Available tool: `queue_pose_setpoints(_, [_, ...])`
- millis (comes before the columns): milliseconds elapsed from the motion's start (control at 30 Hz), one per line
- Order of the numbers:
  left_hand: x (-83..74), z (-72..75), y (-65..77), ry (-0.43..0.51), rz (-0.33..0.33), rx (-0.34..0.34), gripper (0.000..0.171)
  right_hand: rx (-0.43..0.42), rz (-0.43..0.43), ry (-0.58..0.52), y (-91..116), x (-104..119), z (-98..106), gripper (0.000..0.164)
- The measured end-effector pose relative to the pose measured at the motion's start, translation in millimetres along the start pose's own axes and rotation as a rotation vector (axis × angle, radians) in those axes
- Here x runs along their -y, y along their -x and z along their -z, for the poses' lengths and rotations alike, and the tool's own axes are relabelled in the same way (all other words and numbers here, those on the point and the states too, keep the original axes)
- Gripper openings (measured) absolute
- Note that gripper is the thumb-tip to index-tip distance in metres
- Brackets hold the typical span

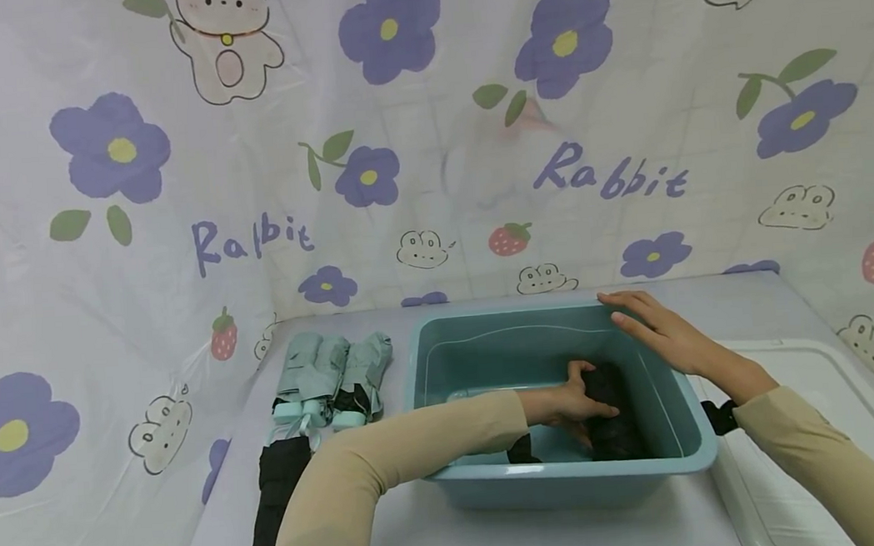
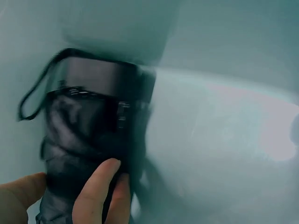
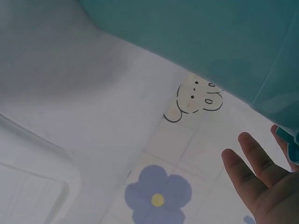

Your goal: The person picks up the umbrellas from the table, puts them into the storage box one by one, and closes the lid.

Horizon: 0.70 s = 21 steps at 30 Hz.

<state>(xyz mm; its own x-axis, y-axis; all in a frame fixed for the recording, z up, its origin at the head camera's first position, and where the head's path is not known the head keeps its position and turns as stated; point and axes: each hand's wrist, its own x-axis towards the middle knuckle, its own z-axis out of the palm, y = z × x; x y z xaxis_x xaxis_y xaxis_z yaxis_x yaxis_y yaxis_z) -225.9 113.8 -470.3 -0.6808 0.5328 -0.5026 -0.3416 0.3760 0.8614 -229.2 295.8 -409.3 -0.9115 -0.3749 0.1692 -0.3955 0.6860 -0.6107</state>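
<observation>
Inside the teal plastic bin (image 1: 570,484) my left hand (image 1: 571,402) grips a black folded umbrella (image 1: 616,429) near the right wall. The left wrist view shows the thumb on one side of the umbrella (image 2: 84,130) and fingers on the other; its flat handle and wrist strap stick out beyond them. My right hand (image 1: 666,338) rests at the bin's far right corner with fingers extended over the rim. In the right wrist view the fingers of that hand (image 3: 261,182) are spread outside the bin. A smaller black piece (image 1: 521,450) shows in the bin below the left forearm.
Left of the bin lie pale green folded umbrellas (image 1: 311,368) side by side, with a black folded umbrella (image 1: 276,492) nearer me. A white lid (image 1: 806,417) lies on the table to the right. Behind hangs a sheet (image 1: 431,181) printed with flowers and rabbits.
</observation>
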Motion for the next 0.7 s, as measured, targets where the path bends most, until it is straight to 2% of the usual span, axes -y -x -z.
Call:
queue_pose_setpoints(100, [-2.2,1.9,2.6,-0.026,0.003,0.018,0.055,0.001,0.003,-0.003,-0.3,-0.1,-0.4,0.046])
queue_pose_setpoints(233, [-5.4,5.1,5.8,-0.13,0.02,0.08,0.062,0.003,0.007,-0.008,1.6,0.3,-0.1,0.045])
queue_pose_setpoints(333, [-10.2,10.6,8.2,-0.361,0.015,0.127,0.067,0.002,0.008,-0.008,2.8,1.3,0.5,0.045])
queue_pose_setpoints(467, [-20.3,20.3,10.4,-0.585,0.025,0.175,0.073,-0.004,0.007,-0.005,2.9,1.8,0.3,0.045])
queue_pose_setpoints(567, [-28.2,27.1,12.3,-0.623,0.039,0.226,0.074,-0.008,0.006,-0.002,2.2,1.3,-0.3,0.045])
queue_pose_setpoints(700, [-35.7,34.7,16.5,-0.703,0.028,0.258,0.072,-0.003,0.007,0.001,1.0,-1.1,-2.2,0.046])
